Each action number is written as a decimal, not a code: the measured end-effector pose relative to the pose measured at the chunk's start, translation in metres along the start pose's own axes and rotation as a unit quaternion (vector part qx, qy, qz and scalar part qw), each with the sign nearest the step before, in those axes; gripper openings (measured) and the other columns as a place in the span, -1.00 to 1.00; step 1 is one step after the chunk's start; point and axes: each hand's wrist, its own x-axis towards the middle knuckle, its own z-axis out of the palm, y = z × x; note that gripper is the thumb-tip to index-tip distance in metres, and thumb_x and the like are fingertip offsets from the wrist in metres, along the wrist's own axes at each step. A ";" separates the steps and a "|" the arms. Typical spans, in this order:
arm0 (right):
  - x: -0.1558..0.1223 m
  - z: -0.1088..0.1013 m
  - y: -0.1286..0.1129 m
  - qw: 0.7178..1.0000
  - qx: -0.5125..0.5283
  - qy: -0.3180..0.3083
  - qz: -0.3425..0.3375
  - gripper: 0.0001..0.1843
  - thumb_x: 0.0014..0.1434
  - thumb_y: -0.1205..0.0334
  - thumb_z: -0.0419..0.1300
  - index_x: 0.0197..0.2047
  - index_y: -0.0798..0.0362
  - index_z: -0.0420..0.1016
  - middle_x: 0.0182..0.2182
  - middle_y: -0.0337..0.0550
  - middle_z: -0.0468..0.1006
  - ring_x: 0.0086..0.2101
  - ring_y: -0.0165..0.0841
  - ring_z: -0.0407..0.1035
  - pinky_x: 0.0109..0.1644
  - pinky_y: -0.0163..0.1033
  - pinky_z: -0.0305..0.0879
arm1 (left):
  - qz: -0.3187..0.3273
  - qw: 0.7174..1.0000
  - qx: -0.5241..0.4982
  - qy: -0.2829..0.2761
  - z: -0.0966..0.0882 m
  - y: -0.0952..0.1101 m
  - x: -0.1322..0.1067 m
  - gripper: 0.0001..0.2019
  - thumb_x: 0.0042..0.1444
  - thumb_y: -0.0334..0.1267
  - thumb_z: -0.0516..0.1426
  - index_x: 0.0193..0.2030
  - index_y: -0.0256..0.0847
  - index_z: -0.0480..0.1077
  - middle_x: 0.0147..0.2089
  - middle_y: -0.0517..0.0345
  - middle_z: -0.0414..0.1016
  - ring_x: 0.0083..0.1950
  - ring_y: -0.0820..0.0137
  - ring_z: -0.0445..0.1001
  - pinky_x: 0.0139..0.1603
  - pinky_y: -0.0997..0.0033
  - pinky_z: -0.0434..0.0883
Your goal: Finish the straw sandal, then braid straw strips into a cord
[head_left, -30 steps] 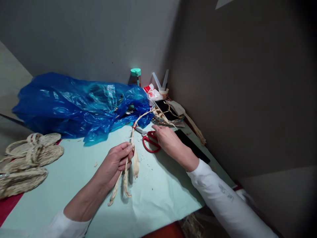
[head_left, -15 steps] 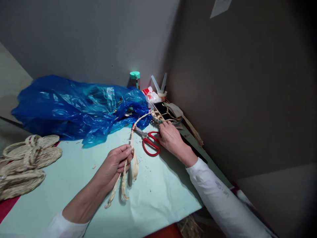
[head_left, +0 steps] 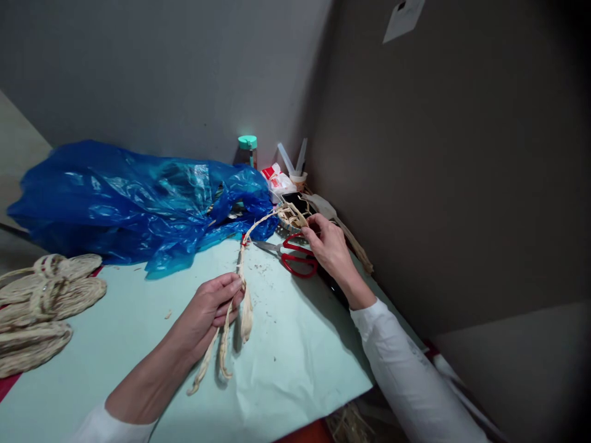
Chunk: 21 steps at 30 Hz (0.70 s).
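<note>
My left hand is closed, its thumb and fingers pinching a braid of pale dried plant strips. Loose strip ends hang below the fingers, and the braid's upper end curves right toward a small basket. A red bit shows on the braid beside the scissors' tip. Over the basket's near edge, my right hand pinches the end of a pale strip. Red-handled scissors lie on the table just left of my right hand, blades pointing left.
A large blue plastic bag lies along the back. Woven straw sandals rest at the left. Behind the basket stand a green-lidded jar, a red-and-white packet and a cup with pale sticks. A dark wall borders the right side.
My right hand has moved off the scissors' handles to the basket's edge and now pinches a strip. The scissors have shifted right and turned a little. My left hand keeps holding the braid.
</note>
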 end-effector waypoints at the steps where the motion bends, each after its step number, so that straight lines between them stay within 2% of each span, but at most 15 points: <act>1: -0.001 0.000 0.000 1.000 0.006 0.005 0.004 -0.83 0.21 0.21 0.02 -0.28 0.08 0.39 -0.47 -0.23 0.43 -0.45 -0.37 0.26 -0.32 -0.31 0.07 | -0.002 1.000 0.002 0.001 0.000 0.000 0.000 -0.74 0.01 -0.21 0.31 -0.46 -0.30 0.34 -0.58 0.39 0.13 -0.62 0.70 -0.19 -0.70 0.71 -0.14; 3: -0.001 0.002 0.001 0.999 0.027 0.031 0.014 -0.82 0.22 0.22 -0.01 -0.28 0.07 0.39 -0.47 -0.24 0.43 -0.44 -0.38 0.27 -0.31 -0.32 0.09 | -0.005 1.000 0.009 0.004 0.000 -0.001 0.001 -0.74 0.02 -0.20 0.30 -0.44 -0.30 0.33 -0.58 0.38 0.14 -0.62 0.70 -0.19 -0.70 0.71 -0.14; 7: 0.000 0.004 0.003 0.983 0.124 0.135 0.029 -0.77 0.26 0.20 -0.05 -0.23 0.06 0.40 -0.37 -0.19 0.48 -0.36 -0.38 0.32 -0.21 -0.32 0.18 | -0.005 1.000 0.017 0.008 -0.001 -0.003 0.001 -0.73 0.02 -0.18 0.30 -0.44 -0.29 0.32 -0.57 0.37 0.14 -0.62 0.70 -0.19 -0.70 0.70 -0.14; 9: 0.002 0.002 0.001 0.970 0.193 0.145 0.038 -0.77 0.26 0.16 -0.04 -0.25 0.05 0.39 -0.38 -0.19 0.46 -0.36 -0.39 0.31 -0.24 -0.33 0.20 | -0.007 1.000 0.020 0.005 -0.001 -0.004 0.001 -0.73 0.02 -0.18 0.30 -0.44 -0.28 0.32 -0.57 0.38 0.14 -0.62 0.69 -0.19 -0.70 0.70 -0.15; 11: 0.001 -0.001 -0.003 0.950 0.292 0.092 0.058 -0.79 0.22 0.12 0.02 -0.30 0.05 0.37 -0.49 -0.26 0.36 -0.48 -0.44 0.21 -0.38 -0.36 0.15 | -0.008 1.000 0.023 0.002 -0.002 -0.005 0.002 -0.73 0.03 -0.17 0.29 -0.43 -0.28 0.32 -0.56 0.37 0.15 -0.63 0.70 -0.18 -0.70 0.70 -0.16; 13: -0.001 -0.004 -0.009 0.912 0.401 0.004 0.084 -0.80 0.18 0.09 0.10 -0.34 0.04 0.34 -0.59 -0.37 0.18 -0.60 -0.51 0.01 -0.54 -0.40 -0.02 | -0.007 1.000 0.026 -0.001 -0.002 -0.005 0.002 -0.74 0.04 -0.17 0.29 -0.42 -0.29 0.33 -0.56 0.37 0.16 -0.63 0.70 -0.17 -0.69 0.69 -0.17; 16: -0.009 -0.009 -0.018 0.854 0.499 -0.104 0.104 -0.79 0.13 0.09 0.20 -0.36 0.05 0.35 -0.63 -0.45 -0.03 -0.64 -0.57 -0.21 -0.61 -0.43 -0.24 | -0.002 1.000 0.027 -0.003 -0.001 -0.004 0.002 -0.74 0.03 -0.18 0.29 -0.43 -0.29 0.34 -0.56 0.37 0.16 -0.64 0.71 -0.16 -0.69 0.69 -0.16; 18: -0.012 -0.013 -0.021 0.836 0.517 -0.146 0.108 -0.79 0.12 0.10 0.23 -0.36 0.08 0.39 -0.64 -0.46 -0.07 -0.65 -0.58 -0.25 -0.63 -0.43 -0.27 | 0.002 1.000 0.027 -0.003 0.000 -0.004 0.002 -0.74 0.01 -0.19 0.30 -0.45 -0.30 0.34 -0.57 0.36 0.17 -0.65 0.72 -0.15 -0.69 0.68 -0.16; 21: -0.014 -0.017 -0.020 0.831 0.513 -0.175 0.124 -0.77 0.11 0.09 0.25 -0.34 0.10 0.43 -0.68 -0.49 -0.07 -0.66 -0.59 -0.25 -0.64 -0.44 -0.24 | 0.004 1.000 0.029 -0.008 0.001 -0.003 0.001 -0.74 -0.01 -0.18 0.31 -0.44 -0.31 0.35 -0.58 0.37 0.17 -0.65 0.72 -0.15 -0.68 0.67 -0.17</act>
